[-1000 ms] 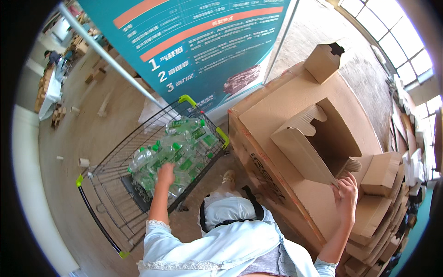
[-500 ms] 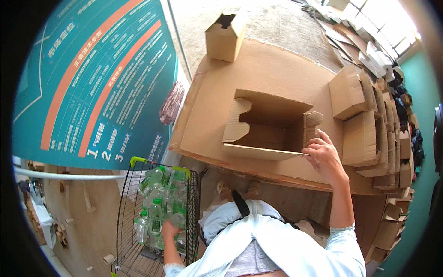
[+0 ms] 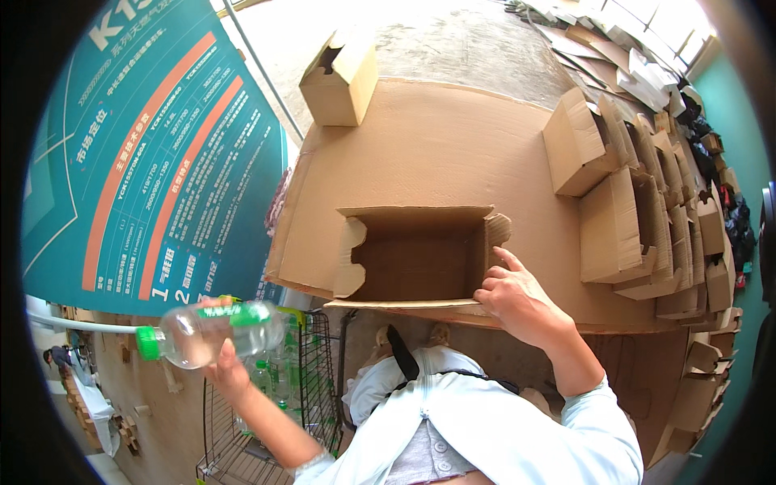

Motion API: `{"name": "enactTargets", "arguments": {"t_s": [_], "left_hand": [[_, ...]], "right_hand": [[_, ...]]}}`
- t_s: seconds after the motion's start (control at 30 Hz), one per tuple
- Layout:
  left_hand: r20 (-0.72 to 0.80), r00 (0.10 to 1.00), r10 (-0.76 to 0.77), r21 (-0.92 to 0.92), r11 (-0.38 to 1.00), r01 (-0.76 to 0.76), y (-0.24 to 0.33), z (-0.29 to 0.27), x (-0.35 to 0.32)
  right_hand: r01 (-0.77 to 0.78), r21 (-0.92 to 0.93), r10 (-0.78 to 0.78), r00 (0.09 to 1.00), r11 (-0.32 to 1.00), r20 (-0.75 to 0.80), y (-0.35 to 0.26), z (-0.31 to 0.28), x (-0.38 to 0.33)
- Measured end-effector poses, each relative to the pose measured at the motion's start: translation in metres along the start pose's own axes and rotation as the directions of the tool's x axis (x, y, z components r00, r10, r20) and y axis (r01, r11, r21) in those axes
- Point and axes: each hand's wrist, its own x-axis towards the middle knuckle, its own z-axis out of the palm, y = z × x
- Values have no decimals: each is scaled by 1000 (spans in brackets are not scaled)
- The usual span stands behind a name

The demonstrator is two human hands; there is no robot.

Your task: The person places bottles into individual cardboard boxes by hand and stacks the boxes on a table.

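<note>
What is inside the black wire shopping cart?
Clear plastic bottles with green caps show inside. The left hand and its clear, green-capped plastic bottle cover part of the cart; the total is hidden.

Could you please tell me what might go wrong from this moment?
The green-capped bottle is tipped on its side in the left hand, out past the edge of the large box; if the grip loosens, it could slip and fall.

The open carton sits close to the near edge of the large box, with the right hand at its near right corner, so a pull toward the body might drag it off.
</note>
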Motion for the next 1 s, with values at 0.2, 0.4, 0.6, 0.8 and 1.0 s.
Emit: {"name": "enactTargets", "arguments": {"t_s": [0.2,0.4,0.6,0.8,1.0], "left_hand": [[477,878,26,-306,942,139,23,208,32],[865,416,-281,346,934,-89,-17,269,22],[654,-51,-755,472,460,-752,-65,274,24],[685,-173,-707,306,495,-813,-109,290,7],[808,-54,-586,199,359,-912,-126,306,-2]], "right_hand": [[3,20,-2,1000,1000,-24,16,3,-24],[37,26,-34,992,999,-119,20,22,-31],[98,46,-90,983,994,-162,23,32,-28],[132,20,-127,980,991,-150,19,34,-28],[59,-76,-72,981,995,-178,17,36,-25]]}}
